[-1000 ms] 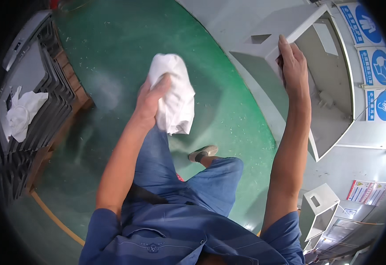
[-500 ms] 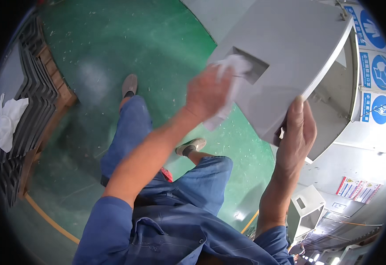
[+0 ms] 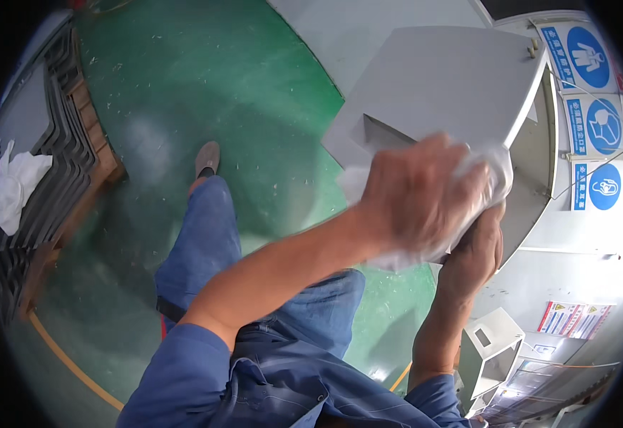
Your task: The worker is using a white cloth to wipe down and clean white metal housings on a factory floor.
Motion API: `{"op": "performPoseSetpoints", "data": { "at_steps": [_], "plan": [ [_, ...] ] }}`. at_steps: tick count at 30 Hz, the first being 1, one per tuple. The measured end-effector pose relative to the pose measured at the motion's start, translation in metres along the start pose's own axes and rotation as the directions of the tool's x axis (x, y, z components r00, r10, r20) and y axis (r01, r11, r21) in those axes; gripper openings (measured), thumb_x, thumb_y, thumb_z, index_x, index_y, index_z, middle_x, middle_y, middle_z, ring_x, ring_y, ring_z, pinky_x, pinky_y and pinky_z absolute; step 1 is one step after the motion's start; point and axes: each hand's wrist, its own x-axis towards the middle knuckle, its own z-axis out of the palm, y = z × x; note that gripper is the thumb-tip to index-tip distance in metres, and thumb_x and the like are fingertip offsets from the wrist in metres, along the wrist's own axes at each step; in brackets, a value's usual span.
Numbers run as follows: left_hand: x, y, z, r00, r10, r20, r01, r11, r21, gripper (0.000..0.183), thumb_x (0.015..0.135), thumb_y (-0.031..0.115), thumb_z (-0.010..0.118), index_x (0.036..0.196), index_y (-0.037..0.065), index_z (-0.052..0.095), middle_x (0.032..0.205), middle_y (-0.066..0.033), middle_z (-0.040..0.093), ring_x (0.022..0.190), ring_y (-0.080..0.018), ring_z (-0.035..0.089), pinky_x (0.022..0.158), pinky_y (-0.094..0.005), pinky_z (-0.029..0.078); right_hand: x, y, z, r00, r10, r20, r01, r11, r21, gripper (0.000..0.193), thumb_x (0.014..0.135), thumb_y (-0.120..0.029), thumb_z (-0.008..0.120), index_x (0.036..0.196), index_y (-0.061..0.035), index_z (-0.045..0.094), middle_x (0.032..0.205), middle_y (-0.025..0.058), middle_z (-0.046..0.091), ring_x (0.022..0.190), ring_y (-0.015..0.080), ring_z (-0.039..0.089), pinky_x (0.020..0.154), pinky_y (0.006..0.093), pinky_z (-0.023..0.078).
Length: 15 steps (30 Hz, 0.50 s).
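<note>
A grey metal box (image 3: 440, 78) hangs tilted in front of me at the upper right, with a rectangular cutout (image 3: 386, 132) in its broad face and an open side toward the right. My left hand (image 3: 422, 196), blurred by motion, is closed on a white cloth (image 3: 495, 171) pressed against the box's near edge. The cloth and hand cover the near corner and part of the cutout. Just below, my right hand (image 3: 474, 250) grips that near corner; the cloth hides some of its fingers.
At the left, stacked dark grey bent panels (image 3: 62, 160) rest on a wooden pallet (image 3: 94, 135), a white crumpled cloth (image 3: 16, 189) on top. Another grey box (image 3: 493, 332) stands at the lower right. Blue-and-white signs (image 3: 593, 121) line the right wall. Green floor (image 3: 176, 78) spreads below.
My left hand has moved right with the cloth, from the cutout to the near edge beside my right hand. The box sits slightly lower and further left in view; my right hand still holds it.
</note>
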Motion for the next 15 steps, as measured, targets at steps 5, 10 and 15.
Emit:
{"op": "performPoseSetpoints", "data": {
  "at_steps": [5,10,15],
  "plan": [
    [0.012,-0.071,0.011,0.932,-0.350,-0.096,0.356,0.932,0.059,0.037,0.094,0.035,0.043,0.087,0.003,0.062,0.083,-0.0200,0.063,0.077,-0.0419,0.059,0.068,-0.0456,0.048,-0.019,-0.014,0.007,0.978,0.207,0.026,-0.206,0.936,0.285,0.061,0.104,-0.041,0.022,0.087,0.0044,0.059,0.057,0.0002,0.050,0.048,0.0047,0.038,0.045,0.0188,0.025],
    [0.007,-0.138,0.009,0.764,-0.645,0.014,0.622,0.743,0.247,0.048,0.095,0.041,0.035,0.090,0.003,0.064,0.091,-0.0212,0.065,0.084,-0.0425,0.061,0.077,-0.0472,0.047,-0.014,-0.005,0.013,0.976,0.220,-0.010,-0.219,0.974,0.055,0.059,0.104,-0.040,0.021,0.077,-0.0010,0.057,0.050,0.0027,0.051,0.043,0.0065,0.041,0.040,0.0205,0.027],
    [-0.043,-0.219,0.009,0.534,-0.815,0.226,0.628,0.562,0.538,0.054,0.095,0.043,0.032,0.094,0.004,0.070,0.101,-0.0214,0.066,0.096,-0.0392,0.062,0.085,-0.0455,0.048,-0.006,0.001,0.009,0.981,0.188,0.054,-0.190,0.981,0.039,0.059,0.104,-0.039,0.022,0.079,0.0000,0.058,0.052,0.0026,0.051,0.043,0.0062,0.040,0.043,0.0205,0.027]
  ]
}}
